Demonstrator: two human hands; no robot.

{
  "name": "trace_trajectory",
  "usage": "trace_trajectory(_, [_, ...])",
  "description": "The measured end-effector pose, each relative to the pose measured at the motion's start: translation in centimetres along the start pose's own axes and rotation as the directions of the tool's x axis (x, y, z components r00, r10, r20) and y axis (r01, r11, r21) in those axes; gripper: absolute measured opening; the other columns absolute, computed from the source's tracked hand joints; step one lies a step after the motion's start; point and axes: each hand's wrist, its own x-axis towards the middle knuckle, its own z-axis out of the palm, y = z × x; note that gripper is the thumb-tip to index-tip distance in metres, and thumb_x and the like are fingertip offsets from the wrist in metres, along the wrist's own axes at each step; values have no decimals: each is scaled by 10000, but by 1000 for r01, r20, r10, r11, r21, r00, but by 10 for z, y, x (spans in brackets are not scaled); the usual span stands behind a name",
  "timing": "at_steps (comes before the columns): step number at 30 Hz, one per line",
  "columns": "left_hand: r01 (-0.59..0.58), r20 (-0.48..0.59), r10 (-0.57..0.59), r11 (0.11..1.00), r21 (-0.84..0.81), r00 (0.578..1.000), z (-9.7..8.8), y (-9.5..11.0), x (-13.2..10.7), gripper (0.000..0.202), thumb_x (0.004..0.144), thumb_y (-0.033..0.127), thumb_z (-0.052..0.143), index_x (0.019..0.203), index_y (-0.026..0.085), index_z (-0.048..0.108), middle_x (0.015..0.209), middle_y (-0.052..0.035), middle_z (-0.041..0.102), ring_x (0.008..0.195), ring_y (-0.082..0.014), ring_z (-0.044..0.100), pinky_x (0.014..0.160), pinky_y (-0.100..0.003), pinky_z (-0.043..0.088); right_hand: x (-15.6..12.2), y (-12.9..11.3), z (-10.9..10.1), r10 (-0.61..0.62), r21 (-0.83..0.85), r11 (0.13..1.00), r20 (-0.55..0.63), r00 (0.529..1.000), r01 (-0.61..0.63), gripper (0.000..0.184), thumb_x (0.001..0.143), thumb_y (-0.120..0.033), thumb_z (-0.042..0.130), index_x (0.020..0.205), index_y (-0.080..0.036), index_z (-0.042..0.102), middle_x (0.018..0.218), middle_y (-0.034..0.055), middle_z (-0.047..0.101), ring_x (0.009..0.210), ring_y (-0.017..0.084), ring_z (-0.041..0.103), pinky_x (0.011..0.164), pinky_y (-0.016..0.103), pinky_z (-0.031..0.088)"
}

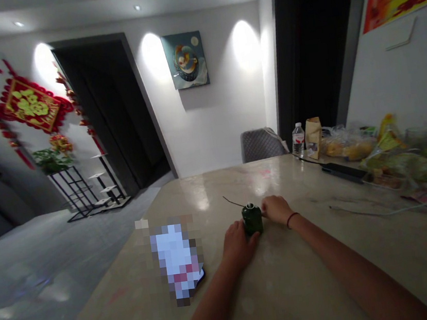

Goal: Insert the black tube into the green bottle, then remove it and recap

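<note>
1. Left hand [237,245]: curled round the near left side of a small green pot [253,221], thumb across its front. Pot upright on the tabletop [283,286], between both hands.
2. Right hand [276,209]: fingers bent in at the pot's right side; can't tell if pinching anything. Dark red band [291,219] on that wrist.
3. Thin dark strand [232,201]: runs from the pot, beyond the left hand, away to the left.
4. Tabletop: beige, glossy, light reflections beyond the hands. Phone [201,274] left of the left hand, mostly pixelated.
5. Right of the right hand: pale cable [379,213], black case [343,172]; farther off, water bottle [298,142], paper bag [313,137], plastic bags [346,142].
6. Straight beyond both hands: grey chair [260,145], white wall [228,122], picture [186,62].
7. Far left of the left hand: grey floor [73,255], plant [52,160] on a black stand [73,190], red hanging [33,104].
</note>
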Motion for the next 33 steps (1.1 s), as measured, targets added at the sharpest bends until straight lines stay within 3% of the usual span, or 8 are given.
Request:
trace_trajectory(3, [-2, 2, 2, 1000, -1, 1000, -1, 0, 0, 382, 771, 456, 422, 1033, 185, 483, 996, -74, 546, 924, -202, 491, 813, -306, 355, 9, 8, -5, 22, 261, 965, -8, 1000, -19, 167, 677, -269, 540, 639, -145, 644, 670, 68, 657, 652, 151, 591, 593, 236, 404])
trace_trajectory(5, [-9, 12, 9, 1000, -1, 1000, -1, 1, 0, 392, 768, 470, 415, 1026, 183, 487, 990, -78, 549, 916, -205, 494, 807, -311, 359, 15, 13, -9, 38, 467, 884, -38, 999, -16, 176, 680, -255, 516, 629, -133, 632, 627, 44, 640, 605, 128, 575, 561, 218, 408])
trace_trajectory(9, [-9, -4, 9, 1000, 8, 1000, -1, 2, 0, 419, 768, 482, 407, 1042, 173, 479, 969, -80, 552, 907, -205, 497, 808, -309, 365, 19, 17, -26, 92, 810, 587, -66, 994, -1, 197, 667, -301, 532, 695, -124, 614, 664, 34, 635, 564, 104, 545, 559, 226, 447])
trace_trajectory(12, [3, 6, -3, 1000, 21, 1000, 0, 4, -1, 421, 768, 496, 402, 1029, 177, 488, 979, -81, 549, 898, -207, 498, 796, -310, 373, 15, 10, -38, 62, 932, 361, -50, 997, 25, 192, 653, -311, 557, 719, -133, 583, 711, 42, 640, 551, 86, 542, 585, 237, 474])
trace_trajectory(15, [-3, -13, 4, 1000, 28, 1000, 1, 4, -1, 444, 773, 506, 386, 1052, 172, 477, 982, -84, 547, 910, -211, 495, 806, -311, 370, 11, 0, -42, 13, 962, 261, -79, 997, 72, 157, 639, -275, 571, 722, -145, 537, 721, 40, 634, 585, 91, 566, 630, 254, 491])
trace_trajectory(17, [-11, -13, 12, 999, 34, 1000, 1, 5, -1, 447, 775, 509, 381, 1044, 167, 481, 978, -88, 547, 906, -212, 496, 801, -311, 371, 9, -5, -40, -30, 950, 290, -108, 994, 112, 143, 631, -246, 576, 717, -151, 513, 694, 31, 621, 609, 102, 579, 637, 259, 493])
trace_trajectory(23, [25, 16, -25, 999, 31, 1000, -3, 9, -1, 415, 765, 489, 416, 1026, 175, 488, 989, -84, 549, 923, -210, 491, 819, -308, 362, 10, -9, -32, -138, 836, 502, -173, 975, 219, 150, 651, -251, 573, 741, -157, 499, 691, 17, 605, 646, 119, 590, 633, 262, 487])
trace_trajectory(33, [-5, 1, 5, 999, 41, 1000, -1, 6, -2, 439, 771, 508, 394, 1029, 165, 483, 977, -90, 548, 910, -210, 497, 799, -306, 367, 9, -6, -29, -169, 811, 547, -138, 976, 209, 136, 662, -261, 564, 727, -160, 499, 708, 33, 618, 674, 138, 601, 648, 275, 476])
